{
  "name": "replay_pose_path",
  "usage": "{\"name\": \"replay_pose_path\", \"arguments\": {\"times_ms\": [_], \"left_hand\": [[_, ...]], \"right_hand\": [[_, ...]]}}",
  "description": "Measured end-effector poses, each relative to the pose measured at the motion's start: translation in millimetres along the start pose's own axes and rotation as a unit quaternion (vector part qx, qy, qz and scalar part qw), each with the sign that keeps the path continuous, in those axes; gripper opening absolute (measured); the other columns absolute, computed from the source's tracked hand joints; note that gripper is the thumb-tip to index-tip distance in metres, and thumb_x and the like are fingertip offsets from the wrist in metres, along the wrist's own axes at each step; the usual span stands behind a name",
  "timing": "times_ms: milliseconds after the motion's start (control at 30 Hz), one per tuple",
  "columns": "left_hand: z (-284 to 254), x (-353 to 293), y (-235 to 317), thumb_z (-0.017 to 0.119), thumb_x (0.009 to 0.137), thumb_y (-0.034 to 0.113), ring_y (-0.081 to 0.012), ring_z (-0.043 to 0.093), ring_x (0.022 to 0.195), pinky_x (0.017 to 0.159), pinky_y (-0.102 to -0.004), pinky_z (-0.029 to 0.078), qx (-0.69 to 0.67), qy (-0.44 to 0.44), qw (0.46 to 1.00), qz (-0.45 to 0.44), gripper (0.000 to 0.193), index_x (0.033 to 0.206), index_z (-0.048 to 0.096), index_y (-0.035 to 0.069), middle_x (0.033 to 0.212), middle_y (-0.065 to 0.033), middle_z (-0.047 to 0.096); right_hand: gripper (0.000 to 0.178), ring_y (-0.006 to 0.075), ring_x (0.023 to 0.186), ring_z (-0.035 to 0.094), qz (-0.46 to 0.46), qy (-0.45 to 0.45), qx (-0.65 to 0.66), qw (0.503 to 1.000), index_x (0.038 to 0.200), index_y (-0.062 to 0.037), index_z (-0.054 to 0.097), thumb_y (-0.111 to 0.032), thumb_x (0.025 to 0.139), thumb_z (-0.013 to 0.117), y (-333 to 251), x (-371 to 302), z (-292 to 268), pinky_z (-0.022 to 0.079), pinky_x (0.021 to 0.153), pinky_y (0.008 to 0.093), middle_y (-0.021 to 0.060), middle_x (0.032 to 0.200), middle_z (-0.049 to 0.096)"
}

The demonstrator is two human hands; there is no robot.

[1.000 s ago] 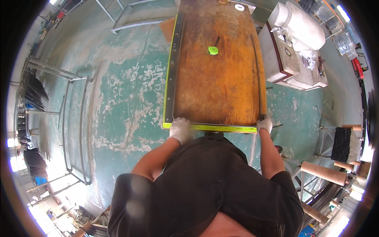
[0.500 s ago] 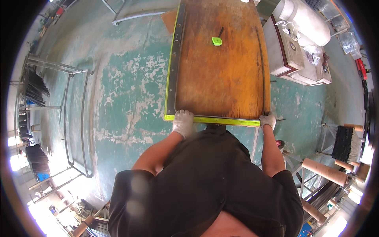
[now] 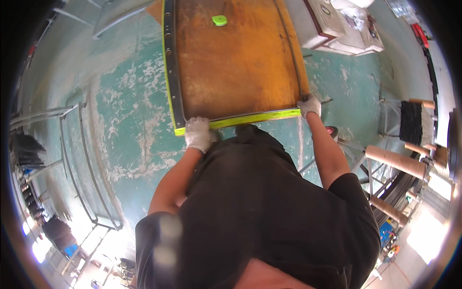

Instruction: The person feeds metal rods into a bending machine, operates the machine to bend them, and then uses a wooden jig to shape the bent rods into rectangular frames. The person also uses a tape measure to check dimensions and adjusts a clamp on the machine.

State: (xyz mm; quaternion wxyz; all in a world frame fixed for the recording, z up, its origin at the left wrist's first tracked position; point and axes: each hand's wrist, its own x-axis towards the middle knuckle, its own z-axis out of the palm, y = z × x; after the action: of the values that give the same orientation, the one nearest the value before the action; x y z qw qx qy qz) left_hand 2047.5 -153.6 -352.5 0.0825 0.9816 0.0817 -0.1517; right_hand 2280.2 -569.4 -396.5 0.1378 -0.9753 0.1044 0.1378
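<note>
A brown, worn wooden tabletop [image 3: 236,67] extends away from my body, with yellow-green edging along its left and front sides. A thin dark strip [image 3: 291,53] runs up the right side of the board, and a similar dark line follows the front and left edges. In a white knit glove, my left hand [image 3: 198,133] has its fingers curled over the front edge near the left corner. My right hand [image 3: 310,105], gloved the same way, closes on the strip at the right front corner. Farther up the board lies a bright green tape measure [image 3: 219,20], touched by neither hand.
A dark metal bar with holes [image 3: 169,53] lines the tabletop's left side. Beyond its right side stands a white machine housing [image 3: 332,24]. A metal frame [image 3: 77,159] is on the green floor at left; brown rollers [image 3: 397,161] sit at right.
The view has shifted and turned, so the tabletop appears higher, farther left and slightly tilted. Both hands keep their places at its front corners.
</note>
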Motion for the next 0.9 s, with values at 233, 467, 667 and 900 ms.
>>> {"name": "replay_pose_path", "arguments": {"times_ms": [233,467,667,900], "left_hand": [[3.3,1.2,-1.6,0.073,0.085,0.012,-0.0357,0.067,0.108,0.093,-0.0465,0.056,0.007,0.014,1.000,0.007,0.019,0.103,0.073,0.006,0.109,-0.0156,0.071],[7.0,3.8,19.3,0.070,0.084,0.014,-0.0363,0.067,0.107,0.093,-0.0473,0.055,-0.031,0.049,0.998,0.035,0.020,0.102,0.071,0.006,0.107,-0.0158,0.070],[12.5,12.2,25.7,0.066,0.084,0.010,-0.0340,0.068,0.106,0.091,-0.0460,0.056,-0.009,0.046,0.998,0.043,0.018,0.100,0.073,0.007,0.105,-0.0135,0.071],[15.4,14.5,8.1,0.076,0.085,0.019,-0.0377,0.066,0.112,0.097,-0.0485,0.054,-0.152,0.082,0.985,-0.015,0.024,0.107,0.077,0.009,0.111,-0.0149,0.072]], "right_hand": [[0.046,0.0398,0.111,0.075,0.015,-0.009,-0.003,1.000,0.123,-0.0067,0.075,-0.025,0.082,0.084,-13.8,-8.9,-10.3,0.058,0.098,0.0465,0.0204,0.115,0.079],[0.026,0.0373,0.107,0.069,-0.387,-0.009,-0.032,0.921,0.108,-0.0117,0.078,-0.020,0.084,0.084,-79.4,-90.8,20.0,0.055,0.095,0.0497,0.0132,0.111,0.075],[0.031,0.0348,0.110,0.065,-0.428,-0.037,-0.016,0.903,0.109,-0.0127,0.079,-0.019,0.079,0.083,-115.7,-132.9,43.7,0.051,0.098,0.0478,0.0104,0.109,0.074],[0.026,0.0380,0.104,0.069,-0.335,-0.012,0.017,0.942,0.106,-0.0129,0.080,-0.022,0.082,0.086,-98.7,-84.1,32.3,0.055,0.093,0.0501,0.0130,0.107,0.075]]}}
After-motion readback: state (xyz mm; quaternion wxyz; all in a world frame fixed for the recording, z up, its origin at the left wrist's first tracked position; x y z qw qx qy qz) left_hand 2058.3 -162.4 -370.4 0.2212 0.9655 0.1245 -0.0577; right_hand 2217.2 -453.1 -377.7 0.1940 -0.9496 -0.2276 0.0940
